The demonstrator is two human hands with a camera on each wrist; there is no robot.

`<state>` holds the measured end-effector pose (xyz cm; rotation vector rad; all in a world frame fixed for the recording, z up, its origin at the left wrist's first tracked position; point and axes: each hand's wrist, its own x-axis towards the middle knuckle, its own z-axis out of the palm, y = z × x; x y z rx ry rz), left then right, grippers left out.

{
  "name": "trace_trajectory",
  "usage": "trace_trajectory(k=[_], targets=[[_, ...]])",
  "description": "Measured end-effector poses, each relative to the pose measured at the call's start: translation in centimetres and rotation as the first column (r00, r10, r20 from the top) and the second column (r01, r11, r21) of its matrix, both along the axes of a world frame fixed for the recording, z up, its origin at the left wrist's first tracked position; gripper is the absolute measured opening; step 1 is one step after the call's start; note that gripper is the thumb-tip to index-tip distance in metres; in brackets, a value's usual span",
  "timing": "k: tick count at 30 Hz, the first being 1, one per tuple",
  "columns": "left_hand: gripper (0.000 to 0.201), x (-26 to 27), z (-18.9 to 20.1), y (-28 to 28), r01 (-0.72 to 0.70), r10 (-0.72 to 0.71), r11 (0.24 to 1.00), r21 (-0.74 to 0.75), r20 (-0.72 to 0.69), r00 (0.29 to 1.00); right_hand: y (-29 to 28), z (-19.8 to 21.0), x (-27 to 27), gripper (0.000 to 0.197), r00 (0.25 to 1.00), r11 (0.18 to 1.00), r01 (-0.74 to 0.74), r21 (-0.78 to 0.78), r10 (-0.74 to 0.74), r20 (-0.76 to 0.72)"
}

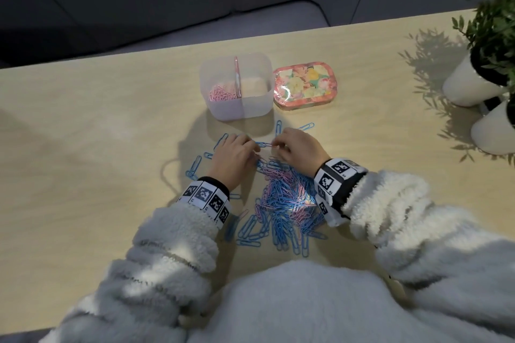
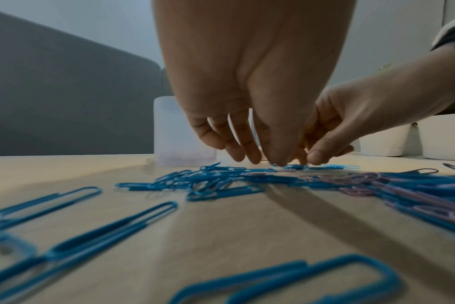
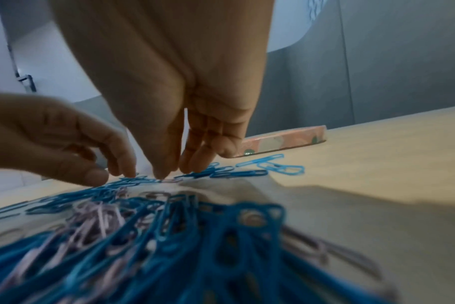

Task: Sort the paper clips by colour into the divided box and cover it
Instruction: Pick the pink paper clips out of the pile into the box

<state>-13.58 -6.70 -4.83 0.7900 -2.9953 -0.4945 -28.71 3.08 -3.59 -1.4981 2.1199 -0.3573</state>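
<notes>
A pile of blue and pink paper clips [image 1: 287,200] lies on the table in front of me, with loose blue ones around it. At its far edge my left hand [image 1: 255,147] pinches a blue clip [image 1: 263,144] against the table. My right hand [image 1: 277,145] pinches a pink clip [image 3: 169,180] that touches the blue one's right end. The fingertips of both hands nearly meet. Behind them stands the translucent divided box [image 1: 255,111], with pink clips [image 1: 223,92] in its left compartment. Its floral lid [image 1: 303,86] lies flat to the right of the box.
Two white pots [image 1: 468,86] with a green plant stand at the table's right edge. Loose blue clips [image 1: 193,166] lie left of my left hand and beyond my right hand [image 1: 306,127]. The table's far edge runs behind the box.
</notes>
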Motion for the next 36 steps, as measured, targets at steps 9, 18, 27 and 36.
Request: trace_trajectory(k=[9, 18, 27, 36], targets=[[0.02, -1.4, -0.2, -0.3, 0.053, -0.053, 0.999, 0.002, 0.188, 0.981, -0.6, 0.0, -0.1, 0.024, 0.957, 0.98, -0.169, 0.106, 0.189, -0.221], [0.018, 0.6, 0.8, -1.5, -0.171, 0.196, 0.897, 0.408, -0.021, 0.98, 0.8, -0.9, -0.6, 0.013, 0.998, 0.998, 0.04, -0.055, -0.038, 0.052], [0.03, 0.6, 1.6, -1.9, -0.336, 0.521, 0.352, 0.873, 0.116, 0.846, 1.7, -1.2, -2.4, 0.03, 0.3, 0.744, 0.641, 0.188, -0.468, 0.831], [0.008, 0.9, 0.5, -0.6, -0.174, 0.156, 0.957, 0.232, 0.095, 0.983, 0.7, -1.5, -1.7, 0.013, 0.975, 0.999, 0.021, 0.03, -0.027, 0.223]])
